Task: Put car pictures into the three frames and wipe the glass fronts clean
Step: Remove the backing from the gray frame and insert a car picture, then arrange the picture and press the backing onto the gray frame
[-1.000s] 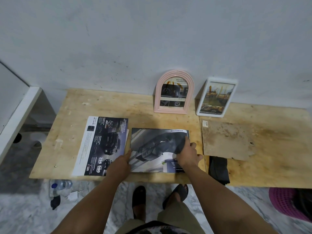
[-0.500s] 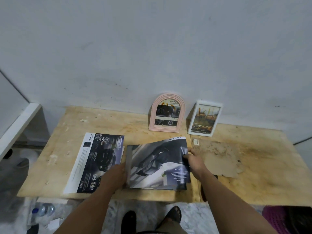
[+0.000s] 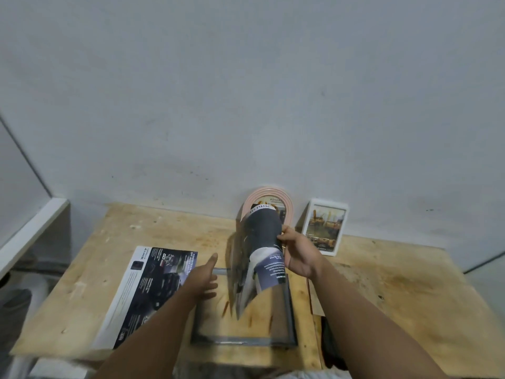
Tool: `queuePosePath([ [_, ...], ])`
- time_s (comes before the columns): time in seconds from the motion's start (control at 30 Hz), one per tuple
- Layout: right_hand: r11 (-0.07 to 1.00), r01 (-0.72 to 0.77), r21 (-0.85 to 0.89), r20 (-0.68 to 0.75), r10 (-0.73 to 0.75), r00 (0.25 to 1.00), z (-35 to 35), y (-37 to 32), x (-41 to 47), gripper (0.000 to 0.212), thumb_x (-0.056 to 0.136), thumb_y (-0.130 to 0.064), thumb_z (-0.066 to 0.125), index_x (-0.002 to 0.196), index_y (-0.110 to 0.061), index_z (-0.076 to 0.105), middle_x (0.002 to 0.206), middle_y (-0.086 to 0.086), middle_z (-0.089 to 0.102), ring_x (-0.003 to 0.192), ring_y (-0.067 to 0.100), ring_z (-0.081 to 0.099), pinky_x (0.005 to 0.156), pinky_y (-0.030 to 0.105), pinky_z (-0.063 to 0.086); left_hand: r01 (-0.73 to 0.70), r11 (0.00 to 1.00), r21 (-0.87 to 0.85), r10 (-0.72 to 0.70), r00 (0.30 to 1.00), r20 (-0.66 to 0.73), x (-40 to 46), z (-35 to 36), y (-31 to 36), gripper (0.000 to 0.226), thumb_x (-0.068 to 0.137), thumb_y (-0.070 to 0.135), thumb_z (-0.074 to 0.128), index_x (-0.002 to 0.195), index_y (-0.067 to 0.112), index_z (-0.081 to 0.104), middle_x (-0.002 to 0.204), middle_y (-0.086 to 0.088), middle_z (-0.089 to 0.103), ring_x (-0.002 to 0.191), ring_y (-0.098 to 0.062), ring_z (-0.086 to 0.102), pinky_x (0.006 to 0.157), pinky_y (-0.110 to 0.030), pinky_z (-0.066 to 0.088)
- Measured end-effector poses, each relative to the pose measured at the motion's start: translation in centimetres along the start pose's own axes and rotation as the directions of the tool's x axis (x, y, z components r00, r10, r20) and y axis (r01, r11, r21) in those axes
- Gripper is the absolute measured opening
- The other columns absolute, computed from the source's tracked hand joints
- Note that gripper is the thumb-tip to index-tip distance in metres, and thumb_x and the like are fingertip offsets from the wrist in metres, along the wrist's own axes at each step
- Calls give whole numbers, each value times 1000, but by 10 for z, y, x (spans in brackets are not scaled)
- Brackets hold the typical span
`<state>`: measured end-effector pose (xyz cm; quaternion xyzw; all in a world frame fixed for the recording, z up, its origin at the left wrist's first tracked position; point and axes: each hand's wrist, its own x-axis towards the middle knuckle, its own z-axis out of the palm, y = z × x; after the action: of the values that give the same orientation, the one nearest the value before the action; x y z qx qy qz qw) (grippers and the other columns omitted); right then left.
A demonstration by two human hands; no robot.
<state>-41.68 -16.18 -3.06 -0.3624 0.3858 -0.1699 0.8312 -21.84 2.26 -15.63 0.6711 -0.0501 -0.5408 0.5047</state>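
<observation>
At the far left a white ledge (image 3: 32, 231) runs beside the plywood desk (image 3: 382, 296), and on the desk's left half a dark car brochure (image 3: 147, 291) lies flat with its print turned sideways; the word "POWERTRAIN" can be made out near its far edge, the rest too small to read. Just right of it the left hand (image 3: 203, 280) reaches forward with fingers straight and relaxed, holding nothing, its fingertips over the near-left corner region of a dark grey frame (image 3: 289, 318) lying flat on the desk; whether the hand touches the frame cannot be told. Bare wood shows through the frame's opening, so it holds no picture. Above the frame's middle a car magazine (image 3: 262, 258) is lifted clear of the desk and curled over, its pages hanging and blurred; "DOUBLE CA" is readable upside down at its far end. The right hand (image 3: 296, 253) pinches the magazine's right edge, thumb on the cover and fingers curled behind. Behind the magazine a pink arched frame (image 3: 288, 206) leans on the wall with a picture inside, lettering "ADVA" showing at its top. Right of it a white rectangular frame (image 3: 325, 227) leans on the wall too, holding a yellowish picture
</observation>
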Motion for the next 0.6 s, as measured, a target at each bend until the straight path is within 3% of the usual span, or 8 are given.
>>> queuePosePath([
  [0.07,1000,8,12,61,-9,998,15,-10,4,47,95,3,46,141,-6,51,135,30,55,119,42,55,106,52,44,49,996,-75,-47,998,33,-29,9,18,106,72,78,68,115,-18,51,104,-50,50,48,-19,46,56,-45,58],
  [0.13,999,23,23,107,-25,994,27,-19,5,50,94,3,47,143,-4,50,136,29,55,114,40,60,103,50,49,70,972,-225,-35,987,155,-39,14,23,77,88,70,55,83,-6,61,61,-26,61,39,-20,57,46,-26,54],
  [0.2,999,35,1,123,-35,992,36,-25,7,41,94,3,46,134,-4,55,132,28,56,105,36,64,93,45,56,53,936,-349,4,987,161,-39,14,27,72,98,66,40,111,0,67,88,-25,73,74,-31,75,64,-33,61],
  [0.27,999,30,-44,111,-25,994,39,-29,12,33,96,-1,48,128,-3,57,130,28,57,101,34,66,86,43,59,-3,912,-411,11,1000,18,-33,0,27,65,93,63,55,130,10,63,121,-22,69,108,-40,69,90,-53,56],
  [0.33,996,3,-89,79,4,997,41,-31,16,36,97,-11,58,131,2,59,128,29,62,100,37,68,89,45,56,-72,917,-391,29,993,-114,19,-30,3,50,80,54,70,116,19,73,122,-18,69,111,-42,66,92,-59,54],
  [0.43,957,-107,-268,23,117,993,46,-26,22,36,94,-25,68,121,-1,68,113,25,71,90,38,71,85,45,56,-154,916,-371,39,953,-300,19,-66,-2,29,74,43,69,92,22,78,110,-14,72,103,-38,67,92,-61,53],
  [0.5,883,-131,-451,2,148,989,54,-13,29,27,91,-22,68,114,-7,68,103,18,73,82,31,71,73,37,57,-211,912,-351,50,908,-416,5,-88,-1,32,67,41,71,89,18,76,106,-11,74,101,-36,69,94,-59,53],
  [0.6,737,-80,-671,-24,86,996,73,13,47,18,88,-13,67,105,-13,65,93,13,68,75,23,65,62,33,45,-257,904,-341,40,846,-531,-27,-116,0,22,85,25,65,104,14,70,115,-14,71,107,-36,67,96,-53,54],
])
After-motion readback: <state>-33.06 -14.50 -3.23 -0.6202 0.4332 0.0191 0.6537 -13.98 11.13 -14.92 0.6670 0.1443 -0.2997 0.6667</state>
